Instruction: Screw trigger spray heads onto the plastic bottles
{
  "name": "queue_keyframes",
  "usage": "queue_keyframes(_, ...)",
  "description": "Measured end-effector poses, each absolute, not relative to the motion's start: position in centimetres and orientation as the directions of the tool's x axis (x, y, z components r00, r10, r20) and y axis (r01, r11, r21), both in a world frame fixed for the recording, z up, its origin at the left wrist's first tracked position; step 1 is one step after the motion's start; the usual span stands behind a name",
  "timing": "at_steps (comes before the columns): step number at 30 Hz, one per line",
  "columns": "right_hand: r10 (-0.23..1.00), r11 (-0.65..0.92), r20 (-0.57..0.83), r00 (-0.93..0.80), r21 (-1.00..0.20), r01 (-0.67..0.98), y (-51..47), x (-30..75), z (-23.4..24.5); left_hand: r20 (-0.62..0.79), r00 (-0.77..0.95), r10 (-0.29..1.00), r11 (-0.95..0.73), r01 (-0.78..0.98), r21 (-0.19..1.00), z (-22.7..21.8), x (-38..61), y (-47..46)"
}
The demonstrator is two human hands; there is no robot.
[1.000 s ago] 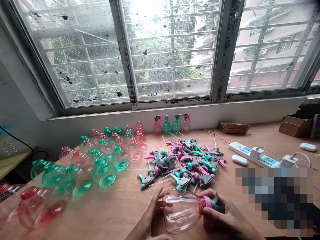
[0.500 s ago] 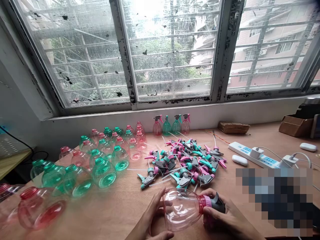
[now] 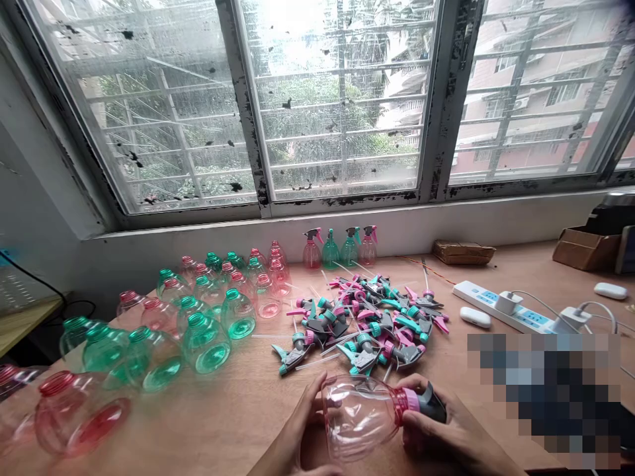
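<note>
A clear pink spray bottle (image 3: 360, 416) lies on its side between my hands, its base to the left. On its red neck sits a pink collar (image 3: 411, 400) with a dark grey trigger head (image 3: 432, 404). My left hand (image 3: 302, 423) is cupped around the base, its fingers partly visible through the plastic and its thumb low at the frame's bottom edge. Closed around the collar and trigger head is my right hand (image 3: 441, 430), with the trigger hidden beneath the fingers. Just beyond the bottle spreads a pile of pink, teal and grey trigger heads (image 3: 367, 317) with thin tubes.
Open-necked green bottles (image 3: 206, 344) and pink bottles (image 3: 74, 410) crowd the table's left side. Several spray bottles with heads (image 3: 350, 251) stand by the wall. A power strip (image 3: 506, 307), a white case (image 3: 475, 317) and a cardboard box (image 3: 578, 250) are at right.
The pink bottle has turned slightly and its base has shifted a little left. My left thumb has dropped lower, away from the bottle's side. My right hand has hardly moved.
</note>
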State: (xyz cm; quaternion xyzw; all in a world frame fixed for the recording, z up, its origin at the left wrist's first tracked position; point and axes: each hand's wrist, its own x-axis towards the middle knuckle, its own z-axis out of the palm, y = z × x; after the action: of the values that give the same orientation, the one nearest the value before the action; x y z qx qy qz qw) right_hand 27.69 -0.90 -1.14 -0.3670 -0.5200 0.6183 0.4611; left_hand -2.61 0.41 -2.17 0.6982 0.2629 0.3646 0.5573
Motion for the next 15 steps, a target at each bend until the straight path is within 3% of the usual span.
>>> queue_keyframes(6, 0.956, -0.046, 0.012, -0.293, -0.981, -0.19, -0.89, 27.67, -1.16, 0.149, 0.572, 0.806, -0.238, 0.084, 0.968, -2.69, -3.06, 0.72)
queue_keyframes(15, 0.957, -0.048, 0.01, -0.288, -0.98, -0.192, -1.02, 27.49, -0.67, 0.231, 0.582, 0.78, -0.34, 0.084, 0.937, -2.29, -2.97, 0.46)
